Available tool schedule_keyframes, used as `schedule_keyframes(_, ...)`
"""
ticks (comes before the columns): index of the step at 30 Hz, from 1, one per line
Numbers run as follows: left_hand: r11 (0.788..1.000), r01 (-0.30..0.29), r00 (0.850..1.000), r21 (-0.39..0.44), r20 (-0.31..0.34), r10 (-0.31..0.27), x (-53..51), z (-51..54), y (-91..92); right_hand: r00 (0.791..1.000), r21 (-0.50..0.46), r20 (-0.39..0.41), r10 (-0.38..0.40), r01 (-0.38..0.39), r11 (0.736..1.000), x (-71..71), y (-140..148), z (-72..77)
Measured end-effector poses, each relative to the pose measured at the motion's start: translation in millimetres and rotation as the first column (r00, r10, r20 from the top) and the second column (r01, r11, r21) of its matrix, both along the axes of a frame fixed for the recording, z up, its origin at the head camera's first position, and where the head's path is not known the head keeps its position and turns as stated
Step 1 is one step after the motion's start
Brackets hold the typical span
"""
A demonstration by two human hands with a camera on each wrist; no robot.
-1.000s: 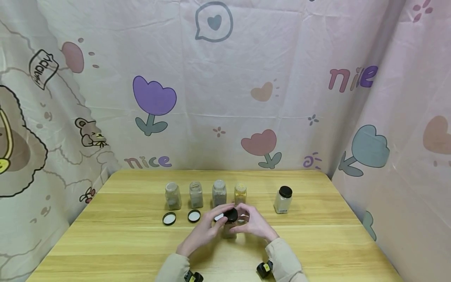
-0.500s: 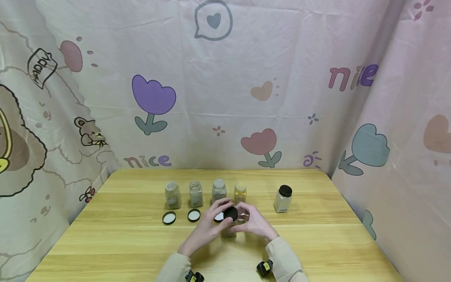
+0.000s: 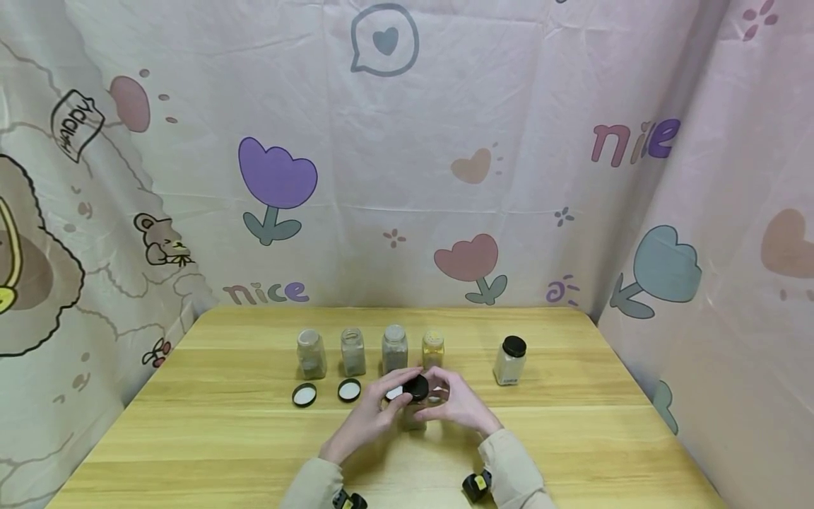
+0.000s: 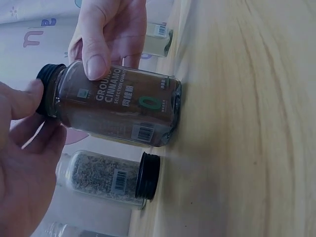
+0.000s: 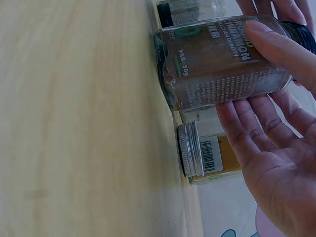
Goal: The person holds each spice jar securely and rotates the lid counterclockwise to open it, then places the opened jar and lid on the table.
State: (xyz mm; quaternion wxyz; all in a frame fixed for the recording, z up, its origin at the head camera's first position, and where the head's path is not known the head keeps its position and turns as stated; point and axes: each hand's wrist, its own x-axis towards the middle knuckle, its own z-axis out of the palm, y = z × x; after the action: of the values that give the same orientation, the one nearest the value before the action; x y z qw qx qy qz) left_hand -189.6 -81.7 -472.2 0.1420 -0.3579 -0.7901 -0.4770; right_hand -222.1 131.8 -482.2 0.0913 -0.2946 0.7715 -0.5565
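A glass jar of ground cinnamon [image 4: 118, 103] with brown powder stands upright between the two hands, its base at the table top. My left hand [image 3: 374, 411] holds the black lid [image 3: 416, 388] on top, thumb on the near side and fingers on the far side. My right hand [image 3: 466, 404] grips the jar's body from the right, its thumb across the printed label. In the head view the hands and lid hide much of the jar. The lid sits at the jar's mouth; whether it is loose cannot be seen.
Behind the hands stand several lidless jars, among them a clear one [image 3: 311, 355] and a yellow one [image 3: 434, 348]. Upturned lids lie before them, such as this black lid [image 3: 304, 395]. A white jar [image 3: 511, 361] with a black lid stands right on the wooden table [image 3: 210, 438].
Half a second ago the left fingers and thumb sat slightly turned on the lid; now they are back much as a second ago. The right hand and jar stay nearly still.
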Motion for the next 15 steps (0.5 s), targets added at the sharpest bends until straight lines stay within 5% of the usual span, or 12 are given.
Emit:
schedule_keyframes(8, 0.996, -0.086, 0.996, 0.025, -0.008, 0.086, 1.0, -1.0, 4.8, 1.0, -0.009, -0.011, -0.001, 0.0, 1.0, -0.6, 0.1, -1.4)
schedule_keyframes(15, 1.0, 0.004, 1.0, -0.009, 0.024, -0.004, 2.4, 0.8, 0.6, 1.0, -0.009, -0.019, 0.007, -0.007, 1.0, -1.8, 0.4, -2.4)
